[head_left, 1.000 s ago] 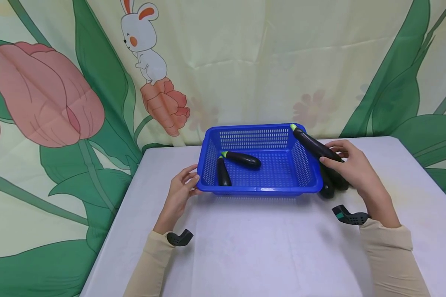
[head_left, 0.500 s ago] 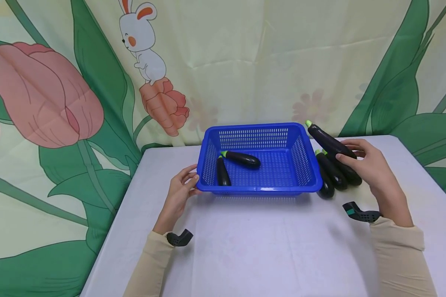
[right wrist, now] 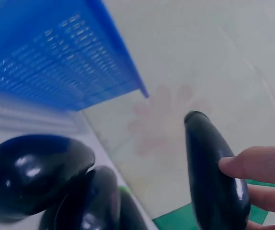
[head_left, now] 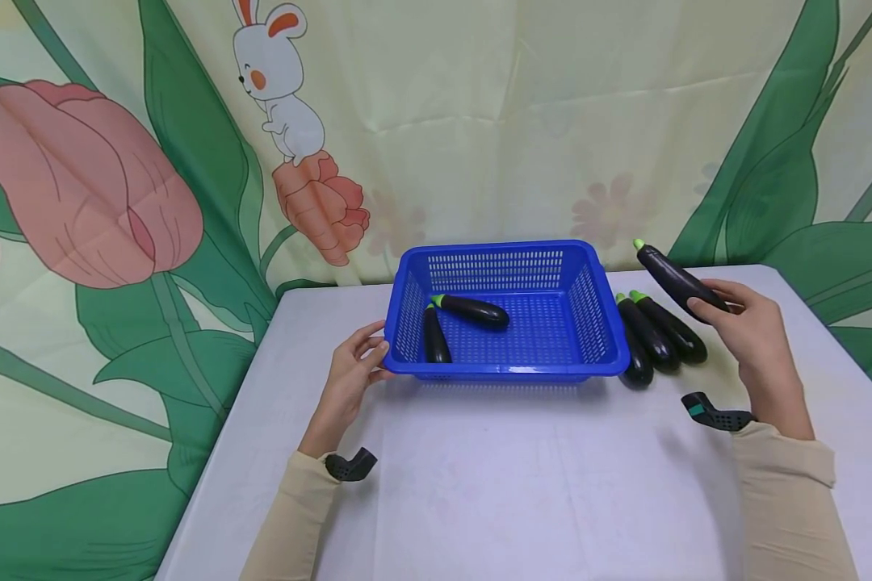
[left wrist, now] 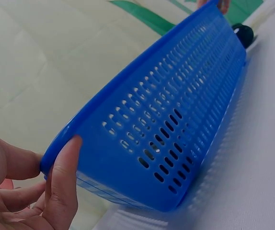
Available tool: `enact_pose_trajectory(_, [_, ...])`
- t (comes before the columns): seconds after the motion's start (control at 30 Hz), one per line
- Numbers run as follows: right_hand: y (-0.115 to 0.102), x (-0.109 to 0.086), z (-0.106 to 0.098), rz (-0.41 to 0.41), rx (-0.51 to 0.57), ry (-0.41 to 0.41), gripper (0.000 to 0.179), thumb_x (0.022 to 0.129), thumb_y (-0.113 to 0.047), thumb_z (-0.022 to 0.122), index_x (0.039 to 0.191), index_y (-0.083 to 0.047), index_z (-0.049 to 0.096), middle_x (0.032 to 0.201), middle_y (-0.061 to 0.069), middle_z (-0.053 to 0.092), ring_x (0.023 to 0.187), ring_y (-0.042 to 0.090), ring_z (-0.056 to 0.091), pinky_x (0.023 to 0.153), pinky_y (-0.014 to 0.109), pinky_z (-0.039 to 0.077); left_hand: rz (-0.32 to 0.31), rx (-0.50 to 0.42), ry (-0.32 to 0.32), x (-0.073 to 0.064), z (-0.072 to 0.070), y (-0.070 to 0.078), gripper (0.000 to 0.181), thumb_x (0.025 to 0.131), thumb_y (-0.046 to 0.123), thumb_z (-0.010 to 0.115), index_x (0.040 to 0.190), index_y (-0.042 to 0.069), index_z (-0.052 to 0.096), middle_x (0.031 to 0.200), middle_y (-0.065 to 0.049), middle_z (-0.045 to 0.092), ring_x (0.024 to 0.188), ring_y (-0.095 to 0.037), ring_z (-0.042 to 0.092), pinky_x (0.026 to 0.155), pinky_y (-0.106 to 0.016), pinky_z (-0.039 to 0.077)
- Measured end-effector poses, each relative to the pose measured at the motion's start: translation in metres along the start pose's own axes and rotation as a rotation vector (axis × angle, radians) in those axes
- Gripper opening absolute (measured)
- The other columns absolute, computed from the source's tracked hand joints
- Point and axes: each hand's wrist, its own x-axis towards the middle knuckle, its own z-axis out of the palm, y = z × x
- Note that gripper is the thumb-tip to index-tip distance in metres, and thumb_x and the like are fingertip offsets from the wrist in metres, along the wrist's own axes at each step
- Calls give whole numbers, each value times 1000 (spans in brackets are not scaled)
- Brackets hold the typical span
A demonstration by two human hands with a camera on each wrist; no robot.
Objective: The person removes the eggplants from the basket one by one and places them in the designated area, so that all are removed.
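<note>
A blue plastic basket (head_left: pixel 523 370) stands on the table with two dark eggplants inside, one lying crosswise (head_left: pixel 472 311) and one along the left wall (head_left: pixel 436 337). My left hand (head_left: pixel 349 379) grips the basket's left rim; in the left wrist view the thumb and fingers (left wrist: pixel 63 177) pinch its corner. To the right of the basket, my right hand (head_left: pixel 759 339) holds an eggplant (head_left: pixel 676 277) by its thick end, green stem pointing up and left. Beneath and left of it lie three more eggplants (head_left: pixel 652 335) side by side on the tablecloth.
A white cloth covers the table (head_left: pixel 480 484). Behind it hangs a printed curtain (head_left: pixel 480 137) with flowers and a rabbit, close to the basket's back rim. The right wrist view shows the basket wall (right wrist: pixel 65 62) above the lying eggplants (right wrist: pixel 37 172).
My right hand has moved right with its eggplant, from over the basket's right rim to beyond the three lying eggplants, uncovering them. The left hand and basket stay put.
</note>
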Motion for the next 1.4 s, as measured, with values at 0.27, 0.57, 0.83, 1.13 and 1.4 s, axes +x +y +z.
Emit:
enact_pose_trajectory(0.27, [11,9,0,107,84,67,66,101,-46,63,160,-21,43,108,-27,39,100,2,38,86,28,38,-4,10,-1,0,0,-1,43,106,11,59,149,18,56,128,-14,61,86,-16,69,69,-23,63])
enact_pose_trajectory(0.57, [37,21,3,142,79,122,64,100,-39,66,156,-14,48,119,-16,52,107,1,46,83,11,40,-8,8,-1,0,-1,0,44,106,11,59,150,17,55,127,-14,60,85,-15,69,68,-23,63])
enact_pose_trajectory(0.83, [59,29,5,137,5,93,67,101,-44,62,157,-12,46,144,0,57,141,28,40,106,23,36,-16,26,5,0,0,0,44,107,13,59,149,20,55,128,-14,61,87,-16,68,69,-22,62])
enact_pose_trajectory(1.13, [68,28,3,133,28,36,66,101,-46,62,157,-14,48,100,-31,49,120,16,48,90,16,34,18,-23,-23,0,-1,-2,43,106,8,59,149,13,55,124,-13,62,80,-13,68,65,-23,62])
enact_pose_trajectory(1.4, [66,28,3,133,-7,-1,68,101,-48,60,158,-14,45,140,-2,57,141,31,38,110,27,36,17,-17,-15,-1,-1,-1,43,106,9,59,149,13,55,122,-12,62,80,-13,69,67,-23,63])
